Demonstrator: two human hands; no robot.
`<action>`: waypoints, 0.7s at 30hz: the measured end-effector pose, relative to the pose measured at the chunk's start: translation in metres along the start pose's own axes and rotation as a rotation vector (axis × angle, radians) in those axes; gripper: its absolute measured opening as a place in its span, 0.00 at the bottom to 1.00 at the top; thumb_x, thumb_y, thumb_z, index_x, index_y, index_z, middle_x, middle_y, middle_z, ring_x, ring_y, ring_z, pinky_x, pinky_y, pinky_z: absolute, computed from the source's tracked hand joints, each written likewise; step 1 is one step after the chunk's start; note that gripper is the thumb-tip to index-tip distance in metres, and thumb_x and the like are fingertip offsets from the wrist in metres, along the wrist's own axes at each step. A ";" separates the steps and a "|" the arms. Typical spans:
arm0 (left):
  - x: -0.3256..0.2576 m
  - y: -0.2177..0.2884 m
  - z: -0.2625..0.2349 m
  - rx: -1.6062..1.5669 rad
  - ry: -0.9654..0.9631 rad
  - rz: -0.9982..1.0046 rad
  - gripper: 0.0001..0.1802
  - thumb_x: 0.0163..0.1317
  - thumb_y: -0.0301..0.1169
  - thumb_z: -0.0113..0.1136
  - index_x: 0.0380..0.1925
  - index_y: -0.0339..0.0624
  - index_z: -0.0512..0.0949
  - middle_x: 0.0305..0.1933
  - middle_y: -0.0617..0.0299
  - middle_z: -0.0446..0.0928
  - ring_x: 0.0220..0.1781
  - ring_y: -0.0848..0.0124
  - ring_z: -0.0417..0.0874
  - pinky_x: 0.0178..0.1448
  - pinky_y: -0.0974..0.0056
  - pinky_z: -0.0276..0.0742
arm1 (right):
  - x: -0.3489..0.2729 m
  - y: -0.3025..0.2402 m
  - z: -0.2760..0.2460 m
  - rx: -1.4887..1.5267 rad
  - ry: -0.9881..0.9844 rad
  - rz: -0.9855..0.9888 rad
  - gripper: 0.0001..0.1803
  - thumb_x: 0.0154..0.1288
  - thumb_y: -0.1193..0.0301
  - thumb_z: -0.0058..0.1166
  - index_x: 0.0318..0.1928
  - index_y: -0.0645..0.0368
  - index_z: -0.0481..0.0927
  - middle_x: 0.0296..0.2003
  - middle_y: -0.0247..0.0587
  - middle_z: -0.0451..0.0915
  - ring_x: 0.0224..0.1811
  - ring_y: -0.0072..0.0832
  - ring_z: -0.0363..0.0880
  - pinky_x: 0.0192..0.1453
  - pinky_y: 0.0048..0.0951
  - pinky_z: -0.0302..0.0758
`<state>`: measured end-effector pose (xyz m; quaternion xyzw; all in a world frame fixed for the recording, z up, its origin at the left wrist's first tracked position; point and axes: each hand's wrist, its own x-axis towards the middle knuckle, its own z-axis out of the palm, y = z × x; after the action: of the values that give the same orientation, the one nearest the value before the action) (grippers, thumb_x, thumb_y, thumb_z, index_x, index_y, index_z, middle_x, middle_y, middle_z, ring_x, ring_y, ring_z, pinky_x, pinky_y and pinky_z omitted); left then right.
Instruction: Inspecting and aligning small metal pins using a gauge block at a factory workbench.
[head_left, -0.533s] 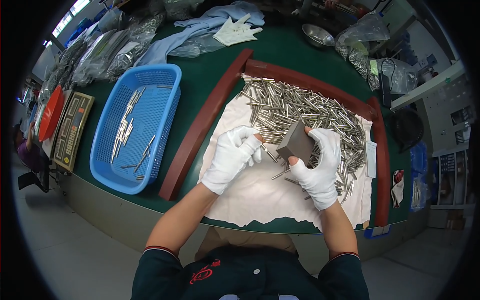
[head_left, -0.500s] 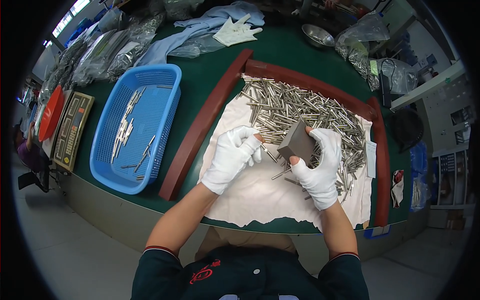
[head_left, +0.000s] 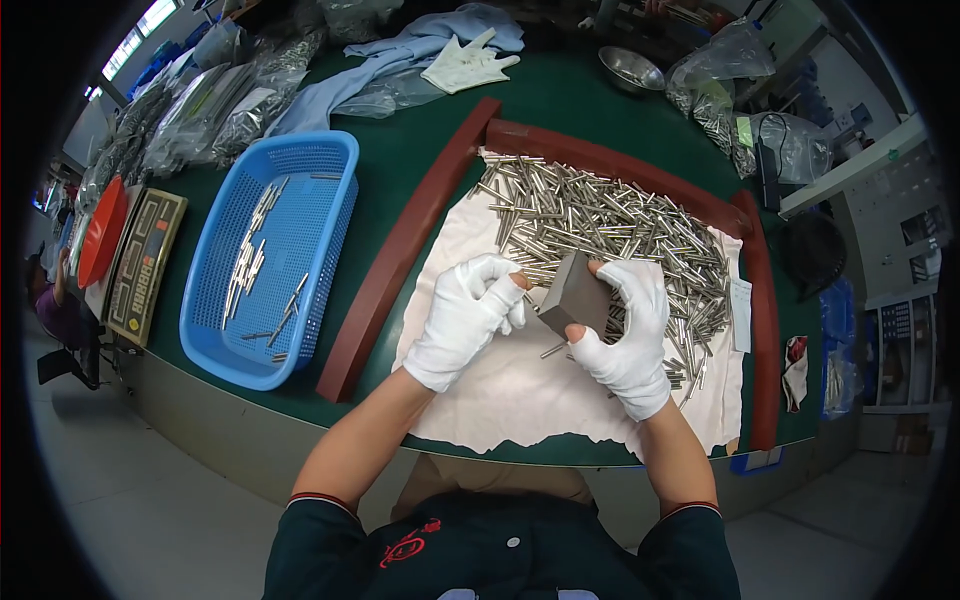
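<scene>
My left hand, in a white glove with bare fingertips, is closed in a pinch on a thin metal pin. The pin's free end points at a grey rectangular block. Gloved the same way, my right hand grips that block between thumb and fingers and holds it tilted over the cloth. The pin's end is close against the block's near left edge; whether they touch I cannot tell. Behind both hands, a heap of similar metal pins covers much of the pale pink cloth.
Red-brown bars border the cloth on the left, back and right. To the left, a blue plastic basket holds several pins. Further back lie a white glove, a metal bowl and bagged parts. A person sits far left.
My right hand has brought the block left and slightly down, closer to the pin, and turned it more upright. The left hand has barely moved and still pinches the pin.
</scene>
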<state>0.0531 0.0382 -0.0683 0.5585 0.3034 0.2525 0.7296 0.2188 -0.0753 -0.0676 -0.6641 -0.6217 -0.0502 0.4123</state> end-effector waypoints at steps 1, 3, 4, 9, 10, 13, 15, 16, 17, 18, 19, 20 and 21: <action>0.000 -0.001 0.000 -0.010 0.004 0.006 0.09 0.68 0.31 0.55 0.35 0.36 0.77 0.23 0.65 0.76 0.22 0.82 0.73 0.27 0.75 0.68 | 0.001 -0.001 -0.001 0.001 0.000 -0.001 0.33 0.39 0.54 0.67 0.44 0.60 0.74 0.40 0.41 0.73 0.42 0.39 0.68 0.48 0.39 0.66; 0.000 0.001 0.000 0.003 -0.002 0.007 0.09 0.68 0.31 0.55 0.35 0.36 0.77 0.23 0.64 0.76 0.22 0.82 0.73 0.27 0.75 0.69 | 0.003 -0.006 -0.003 0.098 -0.002 -0.081 0.33 0.40 0.54 0.67 0.45 0.59 0.74 0.40 0.41 0.73 0.42 0.39 0.69 0.49 0.39 0.66; 0.000 0.002 0.000 0.015 -0.012 0.007 0.09 0.68 0.31 0.55 0.35 0.36 0.77 0.23 0.64 0.77 0.22 0.81 0.74 0.27 0.75 0.69 | 0.001 -0.009 -0.003 0.094 -0.030 -0.107 0.33 0.40 0.54 0.67 0.45 0.59 0.74 0.40 0.41 0.73 0.42 0.39 0.69 0.48 0.39 0.66; -0.001 -0.001 -0.002 -0.027 -0.045 0.058 0.10 0.68 0.32 0.55 0.35 0.35 0.77 0.23 0.63 0.77 0.23 0.81 0.75 0.28 0.75 0.70 | -0.001 0.005 0.003 -0.014 0.042 0.038 0.30 0.42 0.56 0.66 0.44 0.61 0.75 0.40 0.42 0.75 0.41 0.39 0.69 0.47 0.39 0.67; -0.001 -0.001 -0.002 -0.010 -0.045 0.064 0.10 0.68 0.32 0.55 0.35 0.35 0.77 0.23 0.63 0.77 0.23 0.81 0.75 0.28 0.75 0.70 | -0.001 0.006 0.002 -0.008 0.049 0.059 0.30 0.42 0.55 0.66 0.43 0.61 0.75 0.40 0.43 0.75 0.42 0.39 0.69 0.48 0.38 0.67; -0.001 -0.001 -0.001 -0.029 -0.035 0.063 0.10 0.68 0.33 0.55 0.35 0.35 0.77 0.23 0.63 0.78 0.23 0.80 0.75 0.29 0.74 0.71 | 0.001 0.000 -0.003 0.077 0.042 -0.023 0.31 0.42 0.53 0.66 0.44 0.61 0.75 0.39 0.42 0.75 0.42 0.39 0.69 0.48 0.39 0.67; -0.001 -0.001 -0.003 -0.024 -0.028 0.081 0.10 0.68 0.33 0.55 0.36 0.35 0.77 0.23 0.62 0.78 0.23 0.80 0.75 0.29 0.74 0.71 | 0.005 -0.008 -0.003 0.119 -0.026 -0.111 0.33 0.42 0.52 0.66 0.44 0.61 0.74 0.40 0.42 0.74 0.43 0.39 0.69 0.49 0.39 0.67; 0.000 -0.002 -0.002 -0.025 -0.036 0.096 0.10 0.68 0.33 0.55 0.36 0.35 0.77 0.23 0.62 0.78 0.23 0.80 0.75 0.29 0.74 0.71 | 0.004 -0.009 -0.004 0.109 -0.055 -0.140 0.33 0.42 0.52 0.66 0.45 0.61 0.74 0.40 0.42 0.74 0.43 0.39 0.69 0.49 0.39 0.67; 0.000 -0.003 -0.002 -0.026 -0.041 0.094 0.10 0.68 0.33 0.55 0.36 0.35 0.77 0.23 0.62 0.78 0.23 0.80 0.75 0.29 0.74 0.71 | 0.003 -0.008 -0.003 0.079 -0.042 -0.071 0.31 0.40 0.56 0.66 0.44 0.60 0.75 0.40 0.41 0.74 0.43 0.39 0.69 0.49 0.39 0.66; -0.001 -0.004 -0.002 -0.033 -0.049 0.096 0.10 0.68 0.33 0.55 0.36 0.35 0.77 0.23 0.62 0.78 0.22 0.80 0.75 0.28 0.74 0.71 | 0.001 -0.004 -0.001 0.032 -0.002 0.001 0.30 0.39 0.58 0.67 0.44 0.60 0.75 0.40 0.41 0.74 0.43 0.39 0.69 0.50 0.39 0.66; 0.000 -0.004 -0.003 -0.038 -0.056 0.100 0.10 0.68 0.32 0.55 0.36 0.35 0.77 0.23 0.62 0.78 0.22 0.80 0.75 0.28 0.74 0.71 | -0.001 0.001 0.002 -0.014 0.039 0.070 0.30 0.39 0.60 0.67 0.44 0.60 0.75 0.39 0.41 0.74 0.43 0.39 0.69 0.50 0.38 0.66; 0.001 -0.004 -0.002 -0.037 -0.059 0.100 0.10 0.68 0.32 0.55 0.36 0.35 0.77 0.23 0.62 0.78 0.22 0.80 0.75 0.28 0.74 0.71 | -0.001 0.004 0.000 -0.055 0.059 0.072 0.29 0.38 0.62 0.67 0.43 0.60 0.76 0.39 0.41 0.74 0.43 0.39 0.69 0.50 0.38 0.66; 0.001 -0.003 -0.001 -0.032 -0.050 0.090 0.10 0.68 0.32 0.56 0.35 0.35 0.77 0.23 0.62 0.78 0.22 0.80 0.75 0.27 0.75 0.71 | -0.001 0.005 -0.001 -0.057 0.060 0.074 0.29 0.38 0.62 0.67 0.43 0.60 0.76 0.39 0.41 0.74 0.43 0.39 0.69 0.50 0.38 0.66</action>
<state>0.0536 0.0390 -0.0715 0.5659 0.2553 0.2760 0.7338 0.2233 -0.0760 -0.0697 -0.6962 -0.5824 -0.0726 0.4134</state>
